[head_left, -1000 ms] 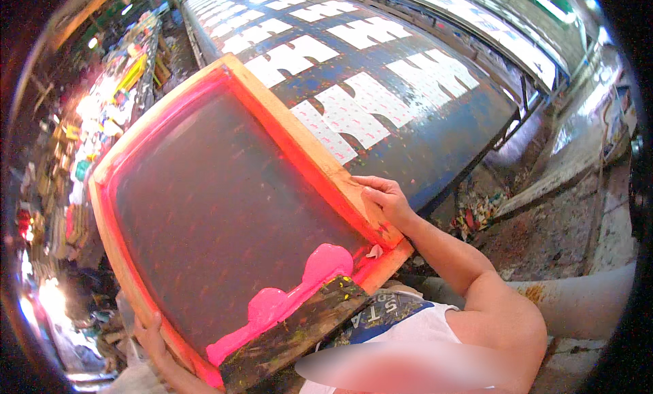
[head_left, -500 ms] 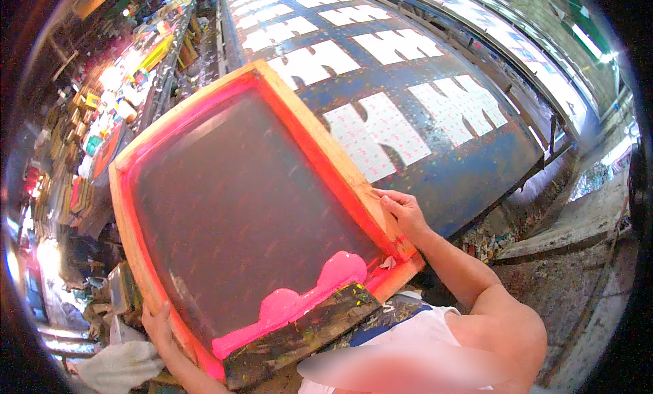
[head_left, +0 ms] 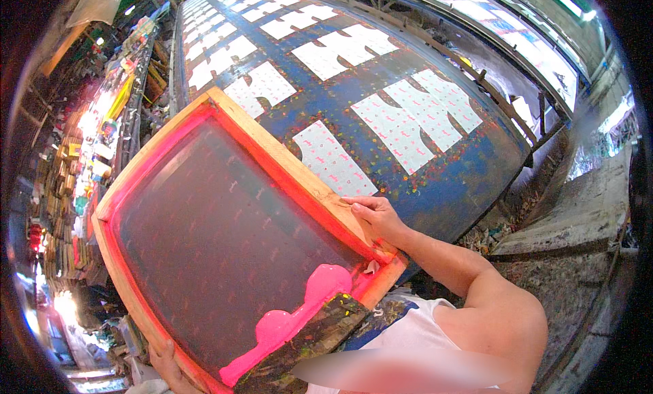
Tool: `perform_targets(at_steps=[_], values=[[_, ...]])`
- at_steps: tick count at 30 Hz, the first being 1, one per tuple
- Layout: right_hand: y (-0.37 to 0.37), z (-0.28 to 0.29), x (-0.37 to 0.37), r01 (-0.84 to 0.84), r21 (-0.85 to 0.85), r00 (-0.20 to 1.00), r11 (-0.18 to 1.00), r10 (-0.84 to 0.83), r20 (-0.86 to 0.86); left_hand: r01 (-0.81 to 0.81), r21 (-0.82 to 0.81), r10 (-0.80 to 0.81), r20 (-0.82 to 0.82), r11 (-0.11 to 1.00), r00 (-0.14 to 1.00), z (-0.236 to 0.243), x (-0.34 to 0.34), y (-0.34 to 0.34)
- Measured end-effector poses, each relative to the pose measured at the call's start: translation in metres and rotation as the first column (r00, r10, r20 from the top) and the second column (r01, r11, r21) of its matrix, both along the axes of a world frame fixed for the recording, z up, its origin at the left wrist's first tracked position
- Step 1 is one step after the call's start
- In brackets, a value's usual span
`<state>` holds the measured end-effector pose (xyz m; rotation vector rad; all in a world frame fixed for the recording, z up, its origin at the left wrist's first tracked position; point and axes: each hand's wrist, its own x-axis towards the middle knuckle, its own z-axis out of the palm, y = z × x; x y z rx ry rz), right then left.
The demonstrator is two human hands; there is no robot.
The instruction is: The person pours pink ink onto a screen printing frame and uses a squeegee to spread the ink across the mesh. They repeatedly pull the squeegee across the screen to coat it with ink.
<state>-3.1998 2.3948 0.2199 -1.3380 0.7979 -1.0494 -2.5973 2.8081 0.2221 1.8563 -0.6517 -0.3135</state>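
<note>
A wooden screen-printing frame (head_left: 292, 159) is held tilted in front of my body, its inner edges stained bright pink. Its dark mesh (head_left: 204, 237) carries faint small motifs. Thick pink ink (head_left: 329, 284) lies in a lumpy band along the near side, against a dark, paint-stained squeegee board (head_left: 309, 334). My right hand (head_left: 375, 217) is closed on the frame's right side rail, thumb and fingers over the wood. My left hand (head_left: 166, 367) grips the lower left rail, its fingers partly hidden by the frame.
Beyond the frame stretches a long blue, paint-spotted table (head_left: 449, 197). Rows of white cut fabric pieces (head_left: 425, 118) with small pink prints lie on it. At left are cluttered shelves (head_left: 102, 149) of containers; at right runs a concrete ledge (head_left: 564, 217).
The frame and both hands have shifted left and slightly down in view. More of the printed fabric and table now shows beyond the frame. Both hands keep their hold.
</note>
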Motion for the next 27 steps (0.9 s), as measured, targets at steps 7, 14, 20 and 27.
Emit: perform_targets(at_steps=[7, 14, 20, 27], values=[[0.001, 0.003, -0.031, 0.069, 0.033, 0.982, 0.997, -0.062, -0.179, -0.066, 0.116, 0.062, 0.035, 0.991, 0.997, -0.028, -0.016, -0.017], [0.027, 0.019, -0.048, 0.101, 0.032, 0.986, 0.994, -0.096, -0.135, 0.037, 0.037, -0.034, -0.076, 0.999, 0.997, -0.051, -0.024, -0.052], [0.035, 0.038, -0.065, 0.173, -0.120, 0.948, 0.978, -0.198, -0.247, 0.094, -0.002, -0.094, -0.092, 0.996, 0.991, -0.058, -0.043, -0.100], [0.034, 0.041, -0.111, 0.266, -0.130, 0.954, 0.955, -0.280, -0.108, 0.154, -0.023, -0.156, -0.105, 0.988, 0.982, -0.039, -0.071, -0.160]])
